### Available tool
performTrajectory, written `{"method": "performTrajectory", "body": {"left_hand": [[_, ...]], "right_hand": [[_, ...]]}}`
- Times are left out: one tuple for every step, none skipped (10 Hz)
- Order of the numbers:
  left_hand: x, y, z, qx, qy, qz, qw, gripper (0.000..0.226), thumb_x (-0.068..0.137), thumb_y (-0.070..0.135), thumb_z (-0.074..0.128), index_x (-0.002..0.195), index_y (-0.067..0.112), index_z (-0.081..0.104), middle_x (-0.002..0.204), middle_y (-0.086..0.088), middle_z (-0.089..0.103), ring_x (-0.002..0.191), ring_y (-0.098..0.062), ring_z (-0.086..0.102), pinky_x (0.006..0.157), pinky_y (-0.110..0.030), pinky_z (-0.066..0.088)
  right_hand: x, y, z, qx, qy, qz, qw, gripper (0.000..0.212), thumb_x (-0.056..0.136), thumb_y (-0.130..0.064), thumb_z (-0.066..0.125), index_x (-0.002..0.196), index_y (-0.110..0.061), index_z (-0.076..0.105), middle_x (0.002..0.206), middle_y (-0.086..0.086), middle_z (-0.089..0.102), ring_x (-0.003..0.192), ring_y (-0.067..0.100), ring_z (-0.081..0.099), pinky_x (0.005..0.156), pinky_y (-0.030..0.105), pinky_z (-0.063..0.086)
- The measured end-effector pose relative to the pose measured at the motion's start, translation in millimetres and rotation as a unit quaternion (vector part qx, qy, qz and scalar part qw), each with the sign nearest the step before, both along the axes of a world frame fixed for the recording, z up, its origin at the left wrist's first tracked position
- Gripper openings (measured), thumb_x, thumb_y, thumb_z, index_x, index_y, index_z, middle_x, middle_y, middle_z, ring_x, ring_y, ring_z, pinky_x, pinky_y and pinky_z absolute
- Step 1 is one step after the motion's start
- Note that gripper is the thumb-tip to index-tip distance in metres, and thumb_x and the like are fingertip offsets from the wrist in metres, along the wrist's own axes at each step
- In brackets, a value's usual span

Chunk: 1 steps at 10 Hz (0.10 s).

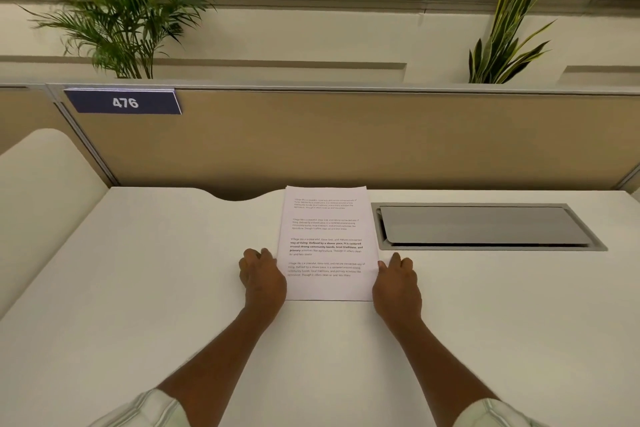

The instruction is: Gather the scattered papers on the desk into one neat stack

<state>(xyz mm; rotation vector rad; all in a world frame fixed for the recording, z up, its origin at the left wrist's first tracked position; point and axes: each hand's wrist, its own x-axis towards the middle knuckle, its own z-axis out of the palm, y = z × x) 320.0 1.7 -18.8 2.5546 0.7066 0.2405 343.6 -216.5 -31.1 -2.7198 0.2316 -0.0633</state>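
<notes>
A stack of white printed papers (pixel 327 236) lies flat on the white desk (pixel 156 270), its far edge near the partition. Only the top sheet with several text paragraphs shows. My left hand (pixel 263 276) rests against the stack's lower left edge, fingers curled, touching the paper's side. My right hand (pixel 398 282) presses against the lower right edge in the same way. Both hands flank the stack at its near half; neither lifts it.
A grey metal cable hatch (pixel 485 227) is set into the desk right of the papers. A tan partition (pixel 346 139) with a blue "476" sign (pixel 123 101) stands behind. Plants (pixel 114 10) rise beyond it. A cutout notch (pixel 239 196) is in the desk's back edge.
</notes>
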Motion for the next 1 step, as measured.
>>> {"method": "performTrajectory", "body": {"left_hand": [[-21.4, 1.4, 6.6, 0.033, -0.02, -0.027, 0.999, 0.02, 0.093, 0.007, 0.051, 0.104, -0.005, 0.062, 0.105, -0.022, 0.057, 0.097, -0.035, 0.051, 0.08, -0.038, 0.043]], "right_hand": [[-12.7, -14.8, -1.5, -0.054, -0.018, 0.021, 0.998, 0.034, 0.096, -0.027, 0.027, 0.114, -0.008, 0.05, 0.108, 0.009, 0.05, 0.095, 0.026, 0.052, 0.067, 0.031, 0.042]]}}
